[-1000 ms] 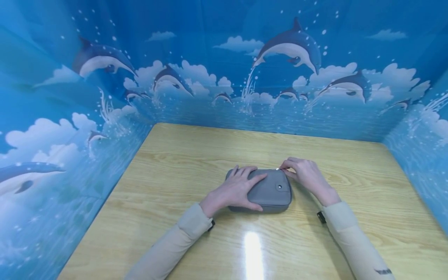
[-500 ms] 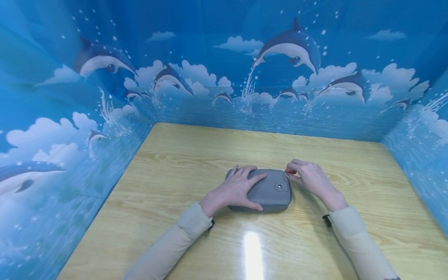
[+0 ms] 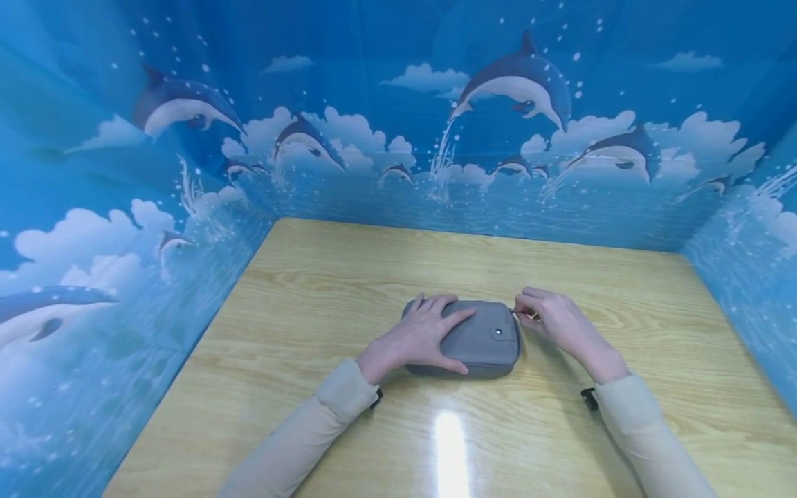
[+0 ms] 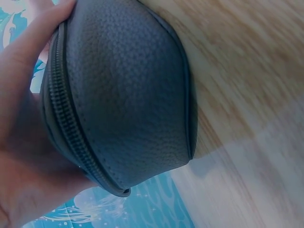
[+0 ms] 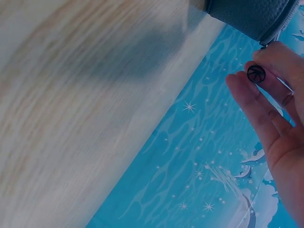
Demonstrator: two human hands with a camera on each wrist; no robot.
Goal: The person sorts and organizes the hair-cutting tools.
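Observation:
A grey zip case (image 3: 476,342) with a pebbled, leather-like surface lies on the table, a small tab with a metal snap on its lid. My left hand (image 3: 426,335) rests across the left part of it, fingers spread over the lid and thumb along the near edge. The left wrist view shows the zip (image 4: 64,102) running along the side, meshed there. At the far right corner, my right hand (image 3: 548,318) pinches the zipper pull (image 5: 256,73), which ends in a round dark disc. Its slider is by the thumb in the right wrist view.
The wood-grain table (image 3: 324,277) reaches back to a blue dolphin-print backdrop (image 3: 398,187), which also stands along the left and right sides. A bright light reflection (image 3: 451,449) shows on the tabletop in front of the case.
My right hand has moved right and slightly nearer, taking the zipper pull from the far edge round the right corner. The left hand and the case have stayed put.

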